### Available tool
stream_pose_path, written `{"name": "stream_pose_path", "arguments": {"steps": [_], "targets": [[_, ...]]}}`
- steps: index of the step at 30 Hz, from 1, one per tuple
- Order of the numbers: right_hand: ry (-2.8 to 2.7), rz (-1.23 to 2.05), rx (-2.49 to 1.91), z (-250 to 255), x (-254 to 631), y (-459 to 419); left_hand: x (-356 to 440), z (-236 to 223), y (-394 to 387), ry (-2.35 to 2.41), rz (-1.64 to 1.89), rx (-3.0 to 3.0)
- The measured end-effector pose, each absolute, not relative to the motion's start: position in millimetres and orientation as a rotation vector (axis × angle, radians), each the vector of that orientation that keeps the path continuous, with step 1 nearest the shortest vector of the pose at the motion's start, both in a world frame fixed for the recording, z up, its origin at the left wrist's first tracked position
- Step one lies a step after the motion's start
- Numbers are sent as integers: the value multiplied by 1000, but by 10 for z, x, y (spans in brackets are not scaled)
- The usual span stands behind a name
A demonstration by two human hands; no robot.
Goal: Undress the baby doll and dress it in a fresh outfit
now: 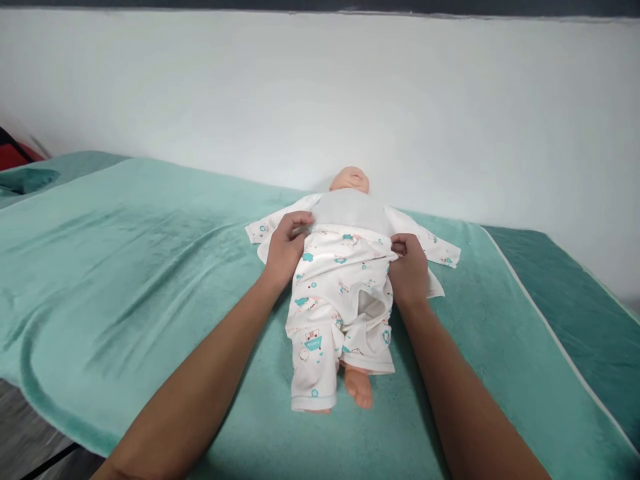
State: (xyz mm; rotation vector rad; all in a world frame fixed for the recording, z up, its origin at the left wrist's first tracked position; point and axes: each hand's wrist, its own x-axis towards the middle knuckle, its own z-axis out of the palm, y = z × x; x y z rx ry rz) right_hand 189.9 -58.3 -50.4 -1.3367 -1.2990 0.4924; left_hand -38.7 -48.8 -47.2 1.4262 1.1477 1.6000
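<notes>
A baby doll (pixel 350 180) lies on its back, its head toward the wall and its feet toward me. It wears white printed pants (pixel 345 267) with an elastic waistband, pulled up to its belly. One foot (pixel 359 387) sticks out of the right pant leg; the other is mostly covered. A white printed shirt (pixel 437 248) is spread out on both sides of the doll, sleeves outstretched. My left hand (pixel 290 247) is at the left end of the waistband, fingers curled on its edge. At the other end, my right hand (pixel 409 267) pinches the waistband.
Under the doll spreads a light green plush blanket (pixel 150 267), wrinkled at the left. A darker green cover (pixel 570 293) shows at the right. Behind stands a white wall (pixel 320 100). A red item (pixel 15 157) is at the far left edge.
</notes>
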Motion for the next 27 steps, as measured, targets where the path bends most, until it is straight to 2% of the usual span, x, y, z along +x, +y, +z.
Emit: {"name": "stream_pose_path", "arguments": {"steps": [3,11,18,23,27], "targets": [[-1331,476,-1192,-456,1874,-623,-388,-414,-523,1161,1518,1615],[-1652,721,-973,-390,2051,-611,-402,-367,-562,1256,1266,1898],[-1769,407,-1154,-410,2007,-585,-365,-362,-497,1266,1382,1830],[-1859,416,-1048,-354,1946,-500,-374,-380,-316,1345,1452,1711],[-1817,346,-1124,-309,1901,-364,-377,-416,-140,1422,1452,1650]]}}
